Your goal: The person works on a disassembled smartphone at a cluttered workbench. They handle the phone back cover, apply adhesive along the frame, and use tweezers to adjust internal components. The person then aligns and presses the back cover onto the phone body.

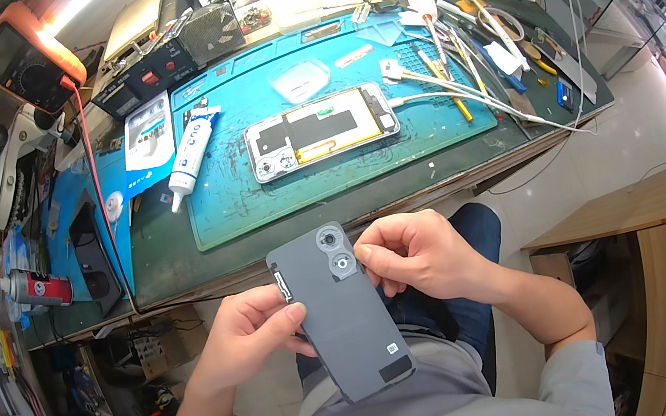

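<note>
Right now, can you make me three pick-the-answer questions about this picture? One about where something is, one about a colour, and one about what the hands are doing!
1. Where does the opened phone lie?
A. on the blue work mat
B. on the floor
C. in a drawer

2. What colour is the phone back cover?
A. red
B. grey
C. yellow

3. How is the back cover held?
A. lying alone on the bench
B. by one hand only
C. by both hands

Answers:
1 A, the opened phone rests mid-mat.
2 B, its surface is plain grey.
3 C, the left hand grips its edge and the right hand pinches near its camera rings.
</note>
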A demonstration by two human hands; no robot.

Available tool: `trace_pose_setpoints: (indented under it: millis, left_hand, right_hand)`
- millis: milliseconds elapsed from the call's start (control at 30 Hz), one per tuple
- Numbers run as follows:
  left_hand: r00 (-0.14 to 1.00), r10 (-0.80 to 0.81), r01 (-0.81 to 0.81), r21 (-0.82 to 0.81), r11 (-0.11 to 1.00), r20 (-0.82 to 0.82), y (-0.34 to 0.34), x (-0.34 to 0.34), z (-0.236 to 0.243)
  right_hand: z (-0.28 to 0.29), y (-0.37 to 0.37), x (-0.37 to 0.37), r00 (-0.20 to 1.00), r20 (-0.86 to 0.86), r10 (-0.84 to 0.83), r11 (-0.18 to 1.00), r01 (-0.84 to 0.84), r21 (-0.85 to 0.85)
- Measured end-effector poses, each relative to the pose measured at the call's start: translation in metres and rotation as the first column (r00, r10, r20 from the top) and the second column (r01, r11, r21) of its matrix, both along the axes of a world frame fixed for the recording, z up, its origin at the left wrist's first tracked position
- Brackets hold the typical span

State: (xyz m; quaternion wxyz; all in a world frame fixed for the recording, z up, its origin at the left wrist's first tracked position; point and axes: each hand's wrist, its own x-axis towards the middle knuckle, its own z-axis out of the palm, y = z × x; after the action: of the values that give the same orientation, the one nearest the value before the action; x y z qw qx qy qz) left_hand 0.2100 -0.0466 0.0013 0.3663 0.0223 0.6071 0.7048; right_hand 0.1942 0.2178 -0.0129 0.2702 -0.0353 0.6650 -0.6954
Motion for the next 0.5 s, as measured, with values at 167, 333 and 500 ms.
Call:
trace_pose_setpoints:
  millis: [167,333,500]
  left_hand:
    - [1.0,0.015,-0.015,-0.002,1.0,0.008,0.002,-0.001,-0.001]
    - [1.0,-0.01,0.01,-0.005,1.0,0.024,0.002,-0.003,-0.002]
    - [1.0,0.017,-0.017,-0.013,1.0,-0.001,0.001,-0.003,0.0]
  right_hand:
    - [0.0,-0.001,0.002,0.998,-0.056,-0.009,0.998,0.012,0.059]
    - [-0.002,-0.001,0.005,0.903,-0.428,0.021,0.956,0.108,0.273]
    - [-0.016,-0.003,0.005,0.606,-0.795,0.031,0.859,0.39,0.331]
